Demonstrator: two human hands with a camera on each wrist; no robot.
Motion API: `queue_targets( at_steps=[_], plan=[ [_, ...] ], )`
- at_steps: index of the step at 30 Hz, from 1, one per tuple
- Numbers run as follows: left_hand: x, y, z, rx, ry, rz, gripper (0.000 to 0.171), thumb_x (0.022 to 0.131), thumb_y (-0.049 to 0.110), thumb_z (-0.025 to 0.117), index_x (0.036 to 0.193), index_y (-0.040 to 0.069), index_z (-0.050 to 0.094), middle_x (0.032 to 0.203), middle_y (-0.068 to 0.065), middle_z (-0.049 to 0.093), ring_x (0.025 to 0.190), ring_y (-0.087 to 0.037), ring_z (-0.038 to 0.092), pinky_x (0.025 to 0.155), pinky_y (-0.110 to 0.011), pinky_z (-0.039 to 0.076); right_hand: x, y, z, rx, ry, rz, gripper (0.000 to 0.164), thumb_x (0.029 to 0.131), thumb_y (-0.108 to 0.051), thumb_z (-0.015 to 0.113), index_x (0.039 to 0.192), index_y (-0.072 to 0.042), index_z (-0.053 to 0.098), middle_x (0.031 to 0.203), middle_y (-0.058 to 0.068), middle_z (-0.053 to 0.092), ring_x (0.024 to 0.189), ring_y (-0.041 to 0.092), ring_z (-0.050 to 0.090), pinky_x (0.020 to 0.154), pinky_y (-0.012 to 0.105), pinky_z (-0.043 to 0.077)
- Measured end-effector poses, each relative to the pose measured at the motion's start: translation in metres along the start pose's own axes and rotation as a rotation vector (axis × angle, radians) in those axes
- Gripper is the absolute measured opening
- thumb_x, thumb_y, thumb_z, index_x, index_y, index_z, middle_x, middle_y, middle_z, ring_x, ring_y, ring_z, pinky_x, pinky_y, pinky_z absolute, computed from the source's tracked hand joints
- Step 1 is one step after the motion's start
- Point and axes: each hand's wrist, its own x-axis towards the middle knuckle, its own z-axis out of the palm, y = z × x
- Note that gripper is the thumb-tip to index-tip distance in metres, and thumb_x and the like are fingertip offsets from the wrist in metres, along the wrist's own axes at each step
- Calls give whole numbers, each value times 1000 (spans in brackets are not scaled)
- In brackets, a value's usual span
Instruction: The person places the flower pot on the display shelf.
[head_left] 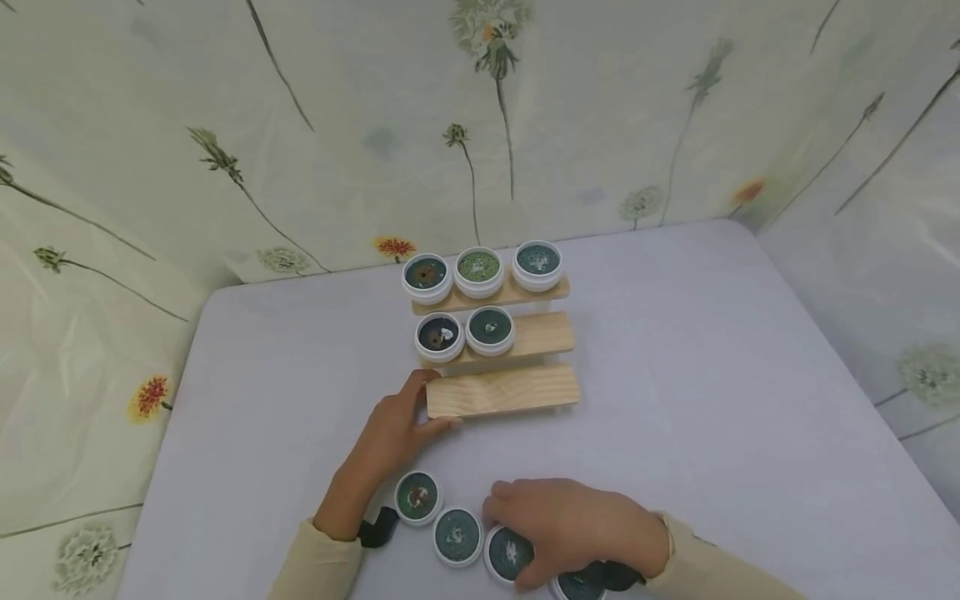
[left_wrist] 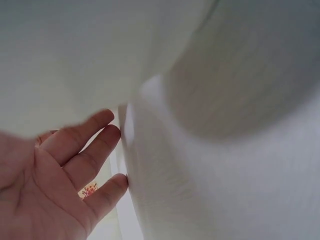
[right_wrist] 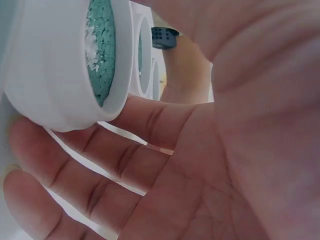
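- Head view: left hand [head_left: 386, 433] grips wooden rack [head_left: 551, 333] by the bottom shelf's [head_left: 502, 392] 9 o'clock end.
- Shelf long axes: 9 to 3 o'clock, 3 o'clock end slightly raised.
- Right hand [head_left: 573, 525] holds white pot [head_left: 507, 556], open face upward, 6 o'clock of rack; hand partly covers it.
- Outer pot [head_left: 576, 589], 4 o'clock of this: cut off by frame.

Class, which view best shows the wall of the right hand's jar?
Right wrist: the jar is close, its white wall plain. Head shows its top, partly covered by the right hand; left wrist shows none of it.
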Motion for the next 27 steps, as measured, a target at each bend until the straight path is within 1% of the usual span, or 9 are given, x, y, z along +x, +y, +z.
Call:
queue_targets(
  at_steps=[5,8,10,12,17,20,24,27],
  plan=[
    [0,1,-1,-4,2,-3,70,86,40,87,141,23,50,119,-11,73,92,-22,65,89,-49,54,-2,1,-3,-35,34,48,58,73,-29,94,124,-21,67,101,-14,58,88,0,55,84,27,55],
    [0,0,-1,-12,4,1,69,86,41,87,141,23,50,118,-10,73,92,-22,65,89,-49,54,-5,5,-5,-72,85,91,62,72,-27,94,127,-19,67,106,-9,60,91,4,58,83,31,58],
    [0,-1,-1,-14,7,8,69,86,40,87,141,23,50,117,-9,73,91,-21,65,88,-48,54,-7,7,-6,-88,126,112,63,73,-26,94,129,-18,66,109,-6,61,91,6,60,80,33,58],
    [0,-1,0,-14,8,12,68,86,40,87,141,23,50,116,-9,73,90,-21,65,88,-48,54,-10,10,-7,-98,161,130,64,74,-26,93,131,-18,66,111,-4,61,94,9,62,81,35,59],
    [0,0,0,-15,2,5,68,86,40,87,141,23,50,120,-9,73,93,-22,66,90,-49,54,-17,18,-14,-101,221,162,61,76,-21,91,131,-13,66,110,-1,61,95,12,63,84,37,58],
    [0,2,0,-14,-1,-2,69,86,40,87,142,22,50,122,-10,73,94,-22,66,91,-49,54,-22,25,-19,-101,246,194,61,76,-19,91,131,-12,66,110,0,61,93,13,64,83,37,58],
    [0,2,0,-6,-5,-13,69,87,41,86,142,23,50,125,-10,72,98,-23,67,92,-50,54,-30,32,-29,-85,278,237,63,77,-18,91,133,-10,64,118,3,62,100,17,66,88,40,58],
    [0,2,0,-5,-9,-17,70,87,41,86,142,23,49,127,-10,71,101,-24,68,93,-50,54,-36,37,-35,-58,304,242,65,78,-18,91,135,-8,63,126,5,63,108,20,66,94,42,56]
  ],
)
